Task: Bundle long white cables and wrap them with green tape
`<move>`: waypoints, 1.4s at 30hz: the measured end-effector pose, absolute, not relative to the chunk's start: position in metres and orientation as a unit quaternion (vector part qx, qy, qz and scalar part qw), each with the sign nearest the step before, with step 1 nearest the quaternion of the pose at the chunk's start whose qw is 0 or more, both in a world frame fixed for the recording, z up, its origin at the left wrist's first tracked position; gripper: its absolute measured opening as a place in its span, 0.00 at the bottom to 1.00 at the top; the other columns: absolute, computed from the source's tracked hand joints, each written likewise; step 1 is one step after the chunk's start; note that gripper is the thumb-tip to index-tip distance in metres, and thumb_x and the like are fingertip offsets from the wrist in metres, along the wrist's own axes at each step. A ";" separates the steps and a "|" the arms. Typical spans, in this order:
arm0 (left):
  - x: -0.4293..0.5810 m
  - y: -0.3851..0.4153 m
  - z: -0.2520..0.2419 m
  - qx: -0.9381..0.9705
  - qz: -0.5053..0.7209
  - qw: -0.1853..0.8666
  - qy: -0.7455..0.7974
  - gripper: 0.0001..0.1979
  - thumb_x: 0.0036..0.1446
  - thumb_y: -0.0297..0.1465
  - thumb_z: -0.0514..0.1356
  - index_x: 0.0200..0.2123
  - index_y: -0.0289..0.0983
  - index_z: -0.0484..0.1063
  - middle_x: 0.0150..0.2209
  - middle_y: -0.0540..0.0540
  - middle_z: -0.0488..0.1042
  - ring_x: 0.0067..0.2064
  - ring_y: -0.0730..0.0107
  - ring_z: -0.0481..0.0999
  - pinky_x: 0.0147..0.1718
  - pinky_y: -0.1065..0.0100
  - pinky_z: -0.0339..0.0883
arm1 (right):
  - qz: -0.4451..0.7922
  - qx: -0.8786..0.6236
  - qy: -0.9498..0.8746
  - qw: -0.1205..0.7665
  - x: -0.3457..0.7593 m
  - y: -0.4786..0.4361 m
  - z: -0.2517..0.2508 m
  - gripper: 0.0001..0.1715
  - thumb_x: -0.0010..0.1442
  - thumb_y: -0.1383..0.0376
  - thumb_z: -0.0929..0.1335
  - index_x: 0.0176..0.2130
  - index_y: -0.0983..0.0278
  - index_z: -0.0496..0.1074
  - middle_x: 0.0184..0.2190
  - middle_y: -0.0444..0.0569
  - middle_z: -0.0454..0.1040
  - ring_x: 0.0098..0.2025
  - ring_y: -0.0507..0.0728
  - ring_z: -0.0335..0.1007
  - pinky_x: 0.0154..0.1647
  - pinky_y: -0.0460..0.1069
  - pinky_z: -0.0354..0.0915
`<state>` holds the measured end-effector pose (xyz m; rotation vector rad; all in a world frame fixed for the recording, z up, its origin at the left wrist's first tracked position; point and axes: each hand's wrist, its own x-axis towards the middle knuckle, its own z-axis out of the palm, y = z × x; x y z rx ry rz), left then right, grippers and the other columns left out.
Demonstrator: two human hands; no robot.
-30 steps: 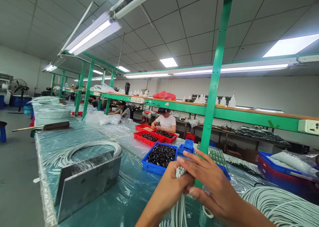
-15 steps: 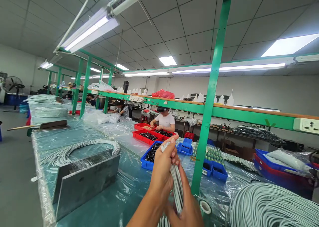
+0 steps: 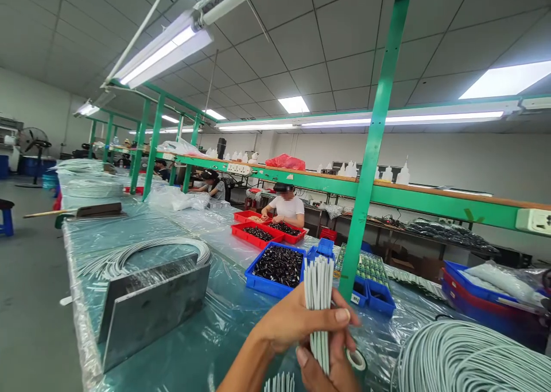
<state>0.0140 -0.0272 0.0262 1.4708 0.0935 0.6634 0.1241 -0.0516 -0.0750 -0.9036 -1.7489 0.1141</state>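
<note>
- Plastic-sheeted workbench [image 3: 172,357], left side: a grey metal plate [image 3: 155,306] stands tilted, with a coil of white cable [image 3: 142,254] behind it.
- Blue plastic tray of black parts [image 3: 275,271]: further back on the bench, just behind the hands.
- Left hand [image 3: 288,323]: closed, fingers curled around a bundle of flat white cable strips [image 3: 318,317], which stands upright above the bench.
- Right hand [image 3: 327,372]: gripping the bundle's lower end, thumb pressed against it.
- Large coil of pale grey cable [image 3: 469,357]: near the bench's right front corner.

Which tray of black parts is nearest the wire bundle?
The blue tray, right behind the bundle; the two red trays of black parts sit farther away.
</note>
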 end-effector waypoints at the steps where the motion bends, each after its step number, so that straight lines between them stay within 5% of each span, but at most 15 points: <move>1: 0.016 -0.027 0.023 0.655 0.313 0.687 0.039 0.15 0.47 0.39 0.63 0.25 0.32 0.69 0.14 0.52 0.65 0.25 0.71 0.71 0.26 0.71 0.62 | 0.026 -0.395 -0.743 0.540 0.126 -0.053 -0.075 0.22 0.59 0.61 0.63 0.54 0.59 0.62 0.34 0.49 0.75 0.36 0.60 0.74 0.29 0.48 0.72; 5: 0.019 -0.028 0.013 0.647 0.373 0.664 0.034 0.17 0.49 0.41 0.61 0.21 0.34 0.64 0.10 0.57 0.57 0.18 0.77 0.67 0.23 0.73 0.59 | -0.080 -0.409 -0.819 0.394 0.145 -0.056 -0.053 0.23 0.49 0.58 0.70 0.45 0.62 0.70 0.41 0.53 0.74 0.42 0.64 0.71 0.36 0.51 0.71; 7: 0.018 -0.027 0.010 0.644 0.380 0.663 0.032 0.17 0.50 0.41 0.61 0.22 0.34 0.64 0.10 0.58 0.56 0.18 0.77 0.67 0.24 0.74 0.60 | -0.095 -0.421 -0.863 0.264 0.160 -0.063 -0.029 0.16 0.44 0.57 0.72 0.33 0.62 0.75 0.33 0.52 0.77 0.36 0.65 0.73 0.33 0.52 0.71; 10: 0.017 -0.027 0.007 0.634 0.371 0.679 0.021 0.16 0.49 0.40 0.62 0.23 0.34 0.63 0.09 0.60 0.54 0.15 0.79 0.65 0.22 0.75 0.60 | -0.015 -0.522 -0.839 0.155 0.175 -0.084 0.016 0.11 0.53 0.59 0.67 0.25 0.60 0.75 0.19 0.45 0.74 0.21 0.57 0.71 0.22 0.48 0.67; 12: 0.018 -0.028 0.005 0.625 0.354 0.695 0.012 0.16 0.48 0.40 0.63 0.23 0.34 0.63 0.09 0.60 0.54 0.13 0.81 0.61 0.20 0.75 0.61 | -0.014 -0.576 -0.779 0.248 0.176 -0.098 0.041 0.16 0.60 0.58 0.61 0.42 0.58 0.73 0.29 0.46 0.77 0.30 0.56 0.73 0.26 0.47 0.68; 14: 0.020 -0.031 0.005 0.621 0.339 0.707 0.008 0.16 0.47 0.39 0.63 0.23 0.34 0.64 0.10 0.60 0.55 0.12 0.82 0.58 0.19 0.75 0.62 | -0.067 -0.552 -0.748 0.363 0.169 -0.105 0.055 0.24 0.62 0.56 0.58 0.57 0.56 0.58 0.47 0.48 0.71 0.46 0.57 0.69 0.37 0.49 0.70; 17: 0.022 -0.035 0.007 0.607 0.343 0.717 0.001 0.16 0.45 0.39 0.65 0.23 0.33 0.64 0.10 0.60 0.55 0.12 0.84 0.56 0.18 0.77 0.62 | -0.150 -0.448 -0.781 0.409 0.155 -0.101 0.058 0.29 0.63 0.58 0.57 0.62 0.53 0.46 0.59 0.43 0.56 0.59 0.56 0.52 0.53 0.53 0.62; 21: 0.023 -0.038 0.007 0.589 0.350 0.729 0.012 0.18 0.40 0.39 0.67 0.20 0.34 0.63 0.10 0.59 0.55 0.11 0.86 0.54 0.15 0.79 0.60 | -0.211 -0.378 -0.813 0.390 0.147 -0.092 0.050 0.26 0.64 0.65 0.57 0.60 0.56 0.50 0.58 0.40 0.59 0.61 0.53 0.49 0.57 0.50 0.57; 27: 0.026 -0.038 0.009 0.577 0.352 0.735 0.050 0.17 0.34 0.33 0.70 0.20 0.33 0.63 0.10 0.58 0.59 0.09 0.87 0.52 0.11 0.80 0.55 | -0.234 -0.350 -0.823 0.383 0.150 -0.089 0.049 0.28 0.62 0.69 0.58 0.60 0.56 0.50 0.54 0.43 0.65 0.54 0.52 0.60 0.53 0.51 0.62; 35: 0.024 -0.035 0.007 0.564 0.328 0.756 0.053 0.16 0.40 0.32 0.67 0.28 0.36 0.62 0.10 0.62 0.56 0.11 0.86 0.51 0.14 0.79 0.58 | -0.005 -0.446 -0.742 0.500 0.148 -0.088 0.042 0.22 0.60 0.61 0.62 0.55 0.53 0.62 0.49 0.42 0.69 0.51 0.54 0.66 0.48 0.49 0.67; 42: 0.023 -0.034 0.008 0.579 0.317 0.751 0.007 0.18 0.43 0.33 0.66 0.36 0.34 0.63 0.14 0.60 0.59 0.12 0.86 0.54 0.18 0.76 0.63 | 0.038 -0.464 -0.686 0.560 0.145 -0.090 0.051 0.13 0.52 0.62 0.67 0.39 0.57 0.74 0.34 0.43 0.77 0.36 0.54 0.74 0.34 0.46 0.72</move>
